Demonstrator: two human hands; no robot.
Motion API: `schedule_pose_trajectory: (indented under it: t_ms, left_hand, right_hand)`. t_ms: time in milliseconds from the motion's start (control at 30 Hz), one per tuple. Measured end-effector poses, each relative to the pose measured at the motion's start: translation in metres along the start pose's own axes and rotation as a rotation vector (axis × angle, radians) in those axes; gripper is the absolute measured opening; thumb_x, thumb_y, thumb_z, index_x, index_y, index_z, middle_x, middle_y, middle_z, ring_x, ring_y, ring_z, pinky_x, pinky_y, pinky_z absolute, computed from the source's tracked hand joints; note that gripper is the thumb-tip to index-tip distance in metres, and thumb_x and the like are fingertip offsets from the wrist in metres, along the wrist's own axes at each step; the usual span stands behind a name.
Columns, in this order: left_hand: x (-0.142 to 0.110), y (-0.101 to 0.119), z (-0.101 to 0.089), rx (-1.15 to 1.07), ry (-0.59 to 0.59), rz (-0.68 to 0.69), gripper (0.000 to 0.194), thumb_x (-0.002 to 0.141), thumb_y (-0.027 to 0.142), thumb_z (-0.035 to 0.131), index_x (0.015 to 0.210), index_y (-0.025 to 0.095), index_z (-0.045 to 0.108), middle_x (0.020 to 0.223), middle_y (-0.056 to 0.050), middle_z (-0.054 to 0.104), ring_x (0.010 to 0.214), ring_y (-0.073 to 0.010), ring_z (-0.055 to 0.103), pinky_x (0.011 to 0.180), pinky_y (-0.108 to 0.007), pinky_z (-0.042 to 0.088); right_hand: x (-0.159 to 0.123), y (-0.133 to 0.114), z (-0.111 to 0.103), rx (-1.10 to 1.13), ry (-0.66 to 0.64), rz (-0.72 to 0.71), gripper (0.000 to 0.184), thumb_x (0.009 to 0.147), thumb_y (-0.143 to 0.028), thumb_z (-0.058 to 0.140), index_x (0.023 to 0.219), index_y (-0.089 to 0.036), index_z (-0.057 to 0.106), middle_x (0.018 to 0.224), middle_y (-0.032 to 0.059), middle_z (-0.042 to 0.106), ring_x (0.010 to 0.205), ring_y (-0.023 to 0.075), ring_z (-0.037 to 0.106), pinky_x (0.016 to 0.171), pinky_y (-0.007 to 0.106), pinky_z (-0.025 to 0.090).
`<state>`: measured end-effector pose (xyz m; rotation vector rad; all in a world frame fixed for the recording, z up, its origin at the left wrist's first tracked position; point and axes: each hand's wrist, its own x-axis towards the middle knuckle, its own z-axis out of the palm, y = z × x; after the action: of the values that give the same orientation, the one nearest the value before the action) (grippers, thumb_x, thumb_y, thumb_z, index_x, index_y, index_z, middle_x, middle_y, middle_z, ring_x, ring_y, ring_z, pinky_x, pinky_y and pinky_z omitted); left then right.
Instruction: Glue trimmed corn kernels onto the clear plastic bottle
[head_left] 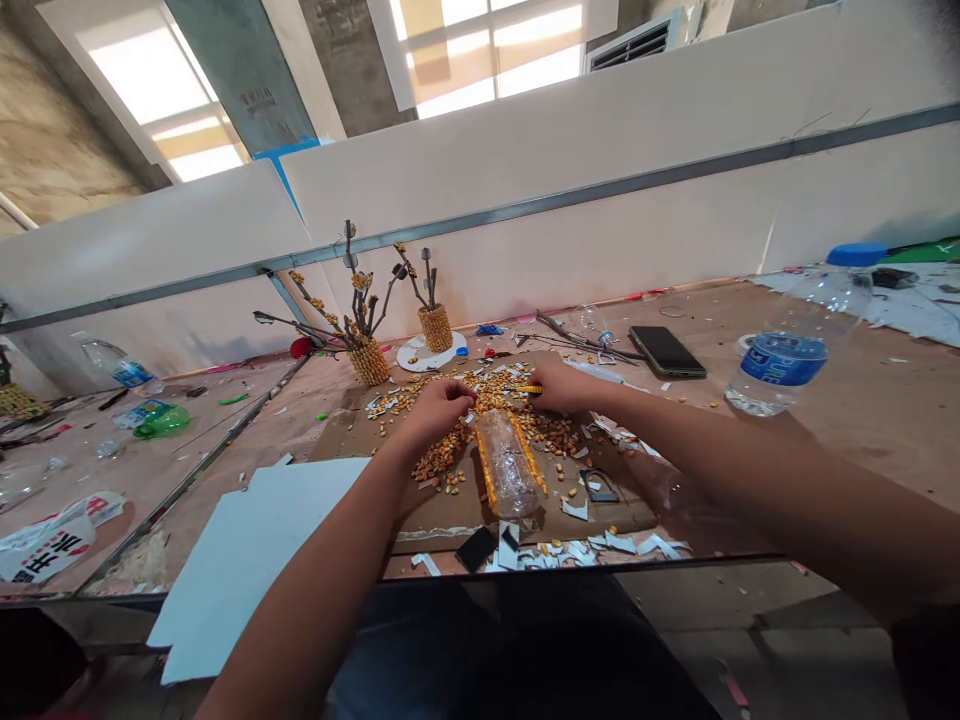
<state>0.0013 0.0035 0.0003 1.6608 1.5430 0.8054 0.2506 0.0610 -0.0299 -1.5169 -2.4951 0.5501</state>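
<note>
Left hand is pinching — on what, unclear — while right hand is gripping a cutter. The bottle, likely light, is offering bare sides for holding.

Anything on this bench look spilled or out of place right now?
Yes: the white sheet beside the cardboard overhangs the table's front edge, so it looks badly placed. Loose kernels and white scraps lie strewn about, untidy as if spilled.

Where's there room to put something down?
Between the phone and big bottle, the table is mostly bare. The white sheet beside the left arm looks bare, but overhangs the front edge. The cardboard near both hands is crowded with corn, scraps and a clear bottle.
</note>
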Motion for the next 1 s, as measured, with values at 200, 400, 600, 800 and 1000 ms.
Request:
schedule_pose_trajectory:
  t_ms: [200,400,600,800,1000]
  left_hand:
    - [0.002,-0.001,0.003,0.003,0.013,0.013,0.012,0.072,0.022,0.068,0.081,0.016,0.075,0.073,-0.004,0.072,0.065,-0.0167,0.059,0.067,-0.031,0.047]
    - [0.001,-0.001,0.004,-0.022,0.054,0.078,0.012,0.073,0.022,0.067,0.079,0.016,0.075,0.071,-0.003,0.071,0.066,-0.0171,0.059,0.066,-0.031,0.046]
    - [-0.007,0.007,0.013,-0.079,0.084,0.231,0.021,0.082,0.035,0.07,0.091,0.017,0.077,0.085,-0.004,0.077,0.078,-0.0186,0.065,0.075,-0.032,0.049]
    - [-0.017,0.015,0.02,-0.124,0.063,0.312,0.033,0.077,0.049,0.082,0.087,0.018,0.079,0.077,-0.003,0.076,0.071,-0.0182,0.063,0.067,-0.03,0.046]
    - [-0.021,0.019,0.023,-0.211,0.061,0.314,0.041,0.071,0.056,0.088,0.08,0.017,0.079,0.075,-0.004,0.075,0.07,-0.0175,0.062,0.065,-0.029,0.045]
  right_hand:
    - [0.0,-0.001,0.006,-0.016,0.056,-0.001,0.012,0.082,-0.031,0.076,0.079,-0.019,0.074,0.08,0.0121,0.073,0.071,0.0237,0.059,0.065,0.032,0.04]
    - [0.003,-0.002,-0.002,0.074,0.148,-0.061,0.013,0.086,-0.029,0.069,0.078,-0.019,0.068,0.073,0.0068,0.066,0.073,0.0207,0.056,0.067,0.03,0.035]
    - [-0.007,-0.018,-0.01,0.259,0.203,-0.312,0.027,0.099,-0.041,0.049,0.083,-0.021,0.057,0.071,-0.0021,0.053,0.069,0.0158,0.048,0.065,0.027,0.031]
    - [-0.013,-0.032,-0.003,0.355,0.25,-0.469,0.03,0.1,-0.044,0.048,0.079,-0.023,0.048,0.071,-0.0024,0.048,0.067,0.0155,0.043,0.064,0.029,0.032]
    - [-0.018,-0.038,-0.003,0.353,0.303,-0.511,0.035,0.101,-0.049,0.05,0.078,-0.023,0.048,0.07,-0.0018,0.05,0.066,0.0155,0.043,0.064,0.029,0.032]
